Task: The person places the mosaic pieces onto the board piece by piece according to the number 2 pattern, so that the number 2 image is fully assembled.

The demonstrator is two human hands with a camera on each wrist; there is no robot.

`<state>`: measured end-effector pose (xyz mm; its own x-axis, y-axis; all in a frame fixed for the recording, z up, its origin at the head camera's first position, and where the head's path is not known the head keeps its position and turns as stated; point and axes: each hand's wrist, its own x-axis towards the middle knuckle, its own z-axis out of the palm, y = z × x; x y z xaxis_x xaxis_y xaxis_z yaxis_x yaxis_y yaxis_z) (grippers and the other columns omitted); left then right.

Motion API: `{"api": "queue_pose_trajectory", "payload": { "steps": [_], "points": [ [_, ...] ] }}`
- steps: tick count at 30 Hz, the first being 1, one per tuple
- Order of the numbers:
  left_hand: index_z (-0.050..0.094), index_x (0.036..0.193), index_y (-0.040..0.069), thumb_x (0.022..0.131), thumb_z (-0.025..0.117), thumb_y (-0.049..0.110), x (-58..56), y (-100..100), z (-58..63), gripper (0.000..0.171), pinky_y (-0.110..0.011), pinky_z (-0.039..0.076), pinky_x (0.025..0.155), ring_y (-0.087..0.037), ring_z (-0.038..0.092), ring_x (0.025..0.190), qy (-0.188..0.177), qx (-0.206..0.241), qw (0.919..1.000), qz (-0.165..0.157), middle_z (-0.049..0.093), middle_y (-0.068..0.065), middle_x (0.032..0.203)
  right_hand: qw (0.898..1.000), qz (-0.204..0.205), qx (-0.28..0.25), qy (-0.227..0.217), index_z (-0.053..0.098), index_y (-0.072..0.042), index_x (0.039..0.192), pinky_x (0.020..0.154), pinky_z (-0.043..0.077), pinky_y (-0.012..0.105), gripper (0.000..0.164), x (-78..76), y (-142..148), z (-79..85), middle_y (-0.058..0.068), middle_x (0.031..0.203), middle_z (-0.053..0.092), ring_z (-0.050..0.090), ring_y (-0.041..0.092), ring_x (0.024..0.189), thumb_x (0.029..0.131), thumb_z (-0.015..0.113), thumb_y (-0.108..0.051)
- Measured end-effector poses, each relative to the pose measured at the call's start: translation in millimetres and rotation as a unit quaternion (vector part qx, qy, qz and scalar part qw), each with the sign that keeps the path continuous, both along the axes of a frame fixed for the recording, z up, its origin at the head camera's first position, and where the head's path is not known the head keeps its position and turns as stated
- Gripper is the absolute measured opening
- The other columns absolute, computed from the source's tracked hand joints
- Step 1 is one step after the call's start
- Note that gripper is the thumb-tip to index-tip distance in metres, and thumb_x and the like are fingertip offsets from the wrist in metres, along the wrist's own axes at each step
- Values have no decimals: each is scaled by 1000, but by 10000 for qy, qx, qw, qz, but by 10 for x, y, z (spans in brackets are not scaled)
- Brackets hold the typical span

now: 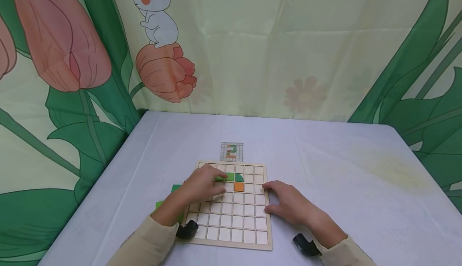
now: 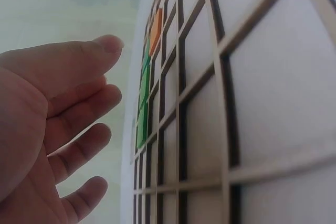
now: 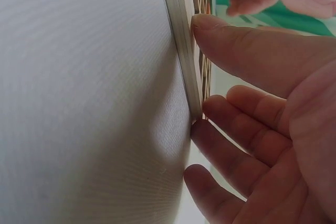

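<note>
A wooden grid board [image 1: 249, 244] lies flat on the table. Near its top, light green squares [image 1: 230, 176] sit in a row with a dark green rounded piece [image 1: 239, 177], and an orange square [image 1: 239, 186] is in the cell below that piece. My left hand [image 1: 205, 182] is over the board's upper left, thumb and fingers spread apart with nothing between them in the left wrist view. It partly covers the row of green pieces. My right hand [image 1: 290, 202] rests at the board's right edge, thumb and fingertips against the wooden rim [image 3: 181, 40], fingers loosely bent.
A small pattern card [image 1: 232, 151] with a coloured figure on a grid lies just behind the board. Green pieces [image 1: 175, 187] lie left of the board, partly hidden by the left forearm. A printed curtain [image 1: 252, 57] hangs behind the white table [image 1: 325, 157].
</note>
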<state>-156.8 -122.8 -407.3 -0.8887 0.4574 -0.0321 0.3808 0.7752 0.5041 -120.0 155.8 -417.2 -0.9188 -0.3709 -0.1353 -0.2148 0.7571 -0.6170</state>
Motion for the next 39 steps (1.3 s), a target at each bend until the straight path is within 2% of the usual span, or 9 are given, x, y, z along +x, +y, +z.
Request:
{"api": "queue_pose_trajectory", "payload": {
  "steps": [4,12,18,25,31,39],
  "points": [
    [75,114,13,84,81,18,47,-82,7,31,-44,49,91,-24,57,111,-23,32,9997,244,69,-1,111,10000,-15,-25,-5,59,-4,132,108,39,48,57,1,3,-7,7,132,59,52,29,128,81,83,-14],
    [75,112,13,84,81,17,164,-347,-5,28,-44,48,93,-23,55,114,-246,118,9973,683,66,2,112,10000,3,-18,0,59,-4,132,108,39,48,57,2,7,-16,8,133,59,52,29,128,82,82,-14],
    [75,111,15,83,82,15,241,-534,-55,29,-35,49,79,-16,52,96,-499,173,9940,961,61,3,106,10000,33,-15,23,59,-4,132,108,39,48,57,2,9,-16,8,133,59,52,29,128,82,82,-14],
    [74,107,15,80,84,12,317,-739,-51,29,-44,48,93,-20,54,108,-498,154,9925,1109,61,4,106,10000,48,-17,40,58,-3,133,108,39,48,57,2,8,-8,8,133,59,52,30,129,82,82,-14],
    [74,104,18,79,85,15,379,-878,-72,28,-43,50,94,-22,54,110,-596,-35,9895,1314,61,0,112,10000,29,10,16,58,-4,133,107,39,48,57,-1,8,-9,8,133,59,52,30,129,82,82,-14],
    [74,104,15,78,85,14,395,-1016,-79,28,-47,50,95,-26,53,113,-545,-227,9900,1279,64,1,109,10000,2,-9,-13,59,-4,132,108,39,48,56,-4,6,-3,7,133,59,52,30,129,82,82,-14]
  ]
}}
